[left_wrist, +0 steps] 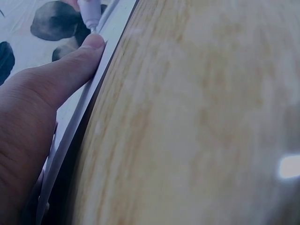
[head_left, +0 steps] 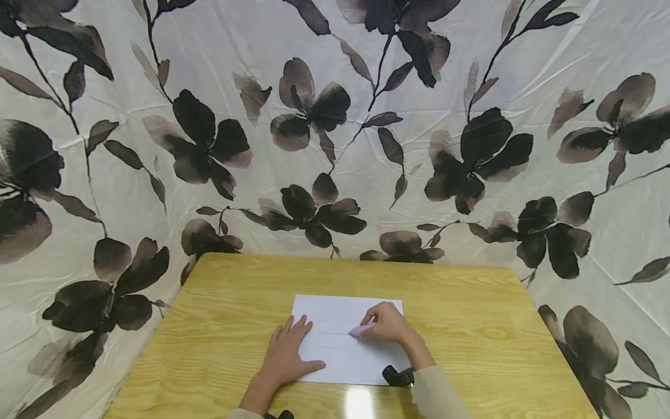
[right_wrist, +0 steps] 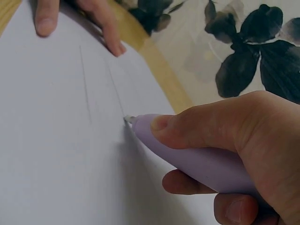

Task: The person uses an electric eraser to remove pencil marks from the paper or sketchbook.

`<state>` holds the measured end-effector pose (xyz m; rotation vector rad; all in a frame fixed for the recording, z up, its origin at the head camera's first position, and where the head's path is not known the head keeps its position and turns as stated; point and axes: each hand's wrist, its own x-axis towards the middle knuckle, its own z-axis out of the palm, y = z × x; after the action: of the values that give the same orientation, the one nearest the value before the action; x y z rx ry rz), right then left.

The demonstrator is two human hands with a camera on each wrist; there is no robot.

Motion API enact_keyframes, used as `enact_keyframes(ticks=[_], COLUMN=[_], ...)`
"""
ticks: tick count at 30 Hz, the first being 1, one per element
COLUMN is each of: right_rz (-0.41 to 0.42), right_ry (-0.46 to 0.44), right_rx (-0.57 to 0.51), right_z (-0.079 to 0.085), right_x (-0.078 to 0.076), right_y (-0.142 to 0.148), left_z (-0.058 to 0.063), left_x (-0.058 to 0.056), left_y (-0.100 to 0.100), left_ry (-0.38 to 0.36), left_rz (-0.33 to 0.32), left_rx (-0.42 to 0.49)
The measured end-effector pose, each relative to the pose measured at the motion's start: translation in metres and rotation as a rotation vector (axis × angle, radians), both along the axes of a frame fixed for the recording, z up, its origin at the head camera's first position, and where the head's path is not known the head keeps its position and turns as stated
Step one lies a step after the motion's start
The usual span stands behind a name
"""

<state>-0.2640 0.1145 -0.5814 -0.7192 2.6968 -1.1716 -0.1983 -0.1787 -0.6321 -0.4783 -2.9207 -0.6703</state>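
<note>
A white sheet of paper (head_left: pixel 350 364) lies on the table and carries two thin, roughly parallel lines (right_wrist: pixel 85 84). My right hand (head_left: pixel 386 323) grips a thick lavender pen-shaped tool (right_wrist: pixel 197 164) with a tapered front and narrow pale tip. That tip meets the sheet at the right end of the upper line. My left hand (head_left: pixel 287 352) rests flat over the sheet's left edge, fingers spread and thumb reaching onto the paper near its bottom edge. In the left wrist view, the left thumb (left_wrist: pixel 77 63) overlaps the paper's edge, with the tool's tip appearing just beyond it.
The yellow wood-grain table (head_left: pixel 225 297) extends around the paper on all sides, with a bright light reflection (head_left: pixel 359 401) near the front. A white cloth (head_left: pixel 251 35) with dark flowers hangs behind and beside it. A black wrist device (head_left: pixel 398 376) sits at the right wrist, over the paper's corner.
</note>
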Motion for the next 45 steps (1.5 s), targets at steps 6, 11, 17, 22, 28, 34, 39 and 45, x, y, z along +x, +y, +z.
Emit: enact_keyframes(ticks=[6,11,17,22,28,34,39,45], right_rz=[-0.022,-0.004,-0.016,0.000,0.008,-0.014,0.000,-0.010], right_ry=[0.002,-0.018,-0.019,-0.025,-0.023,-0.015,-0.014,-0.004], right_rx=[0.000,-0.011,-0.005,-0.006,0.003,0.011,0.002,0.015], right_z=[0.0015,0.0037,0.0047,0.0065,0.0031,0.0050,0.0038,0.0037], right_x=[0.0014,-0.0003,0.0016,0.0017,-0.0005,0.0030,0.0006,0.0016], right_y=[0.0028,0.0006,0.0063,0.0050,0.0005,0.0027,0.0002,0.0024], left_z=[0.0001,-0.0017,-0.0004,-0.0002,0.0000,0.0014,-0.0008,-0.0002], left_x=[-0.0007,-0.0004,0.0005,0.0001,0.0005,0.0010,-0.0001,0.0005], left_y=[-0.0003,0.0002,-0.0008,-0.0009,0.0001,-0.0013,-0.0007,0.0000], left_ry=[0.002,0.007,0.021,0.022,0.012,0.012,0.012,0.019], left_rz=[0.006,-0.003,0.002,-0.001,-0.004,0.002,-0.003,-0.002], left_rx=[0.007,-0.011,-0.010,-0.005,-0.016,-0.007,-0.015,-0.002])
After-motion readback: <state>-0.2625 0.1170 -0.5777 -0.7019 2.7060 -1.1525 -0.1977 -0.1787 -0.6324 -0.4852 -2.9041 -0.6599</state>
